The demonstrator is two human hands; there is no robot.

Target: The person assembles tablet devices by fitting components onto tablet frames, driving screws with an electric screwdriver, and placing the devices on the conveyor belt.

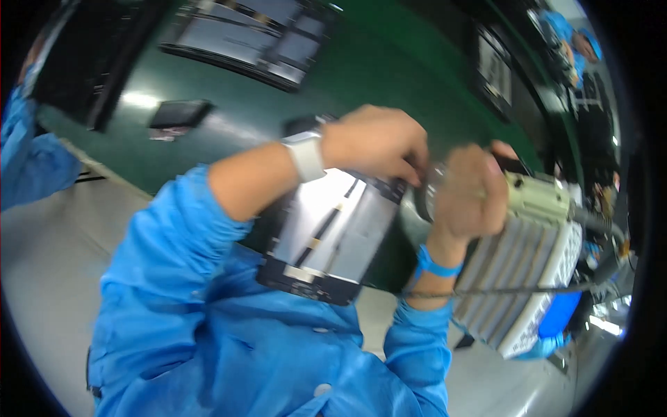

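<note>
An opened tablet (361,229), its silver battery panels and a dark ribbon cable bare, lies slanted at the green table's near edge. My left hand (375,142), with a white watch at the wrist, bends over the tablet's far right corner, fingers and thumb closed there. Just to the right is my right hand (469,191), blurred, wearing a blue wrist strap. Its fingers are curled, but what they hold is unclear. A shiny round part (432,186) shows at its left side, and a cream-coloured tool body (538,198) with a grey hose adjoins its right side.
More opened tablets (240,38) lie at the far left, and another opened tablet (495,69) is at the far right. A small black block (179,115) sits on the green table (229,125). At the right stands a ribbed white box (517,278), with a cable (514,290) crossing it. Other people in blue are nearby.
</note>
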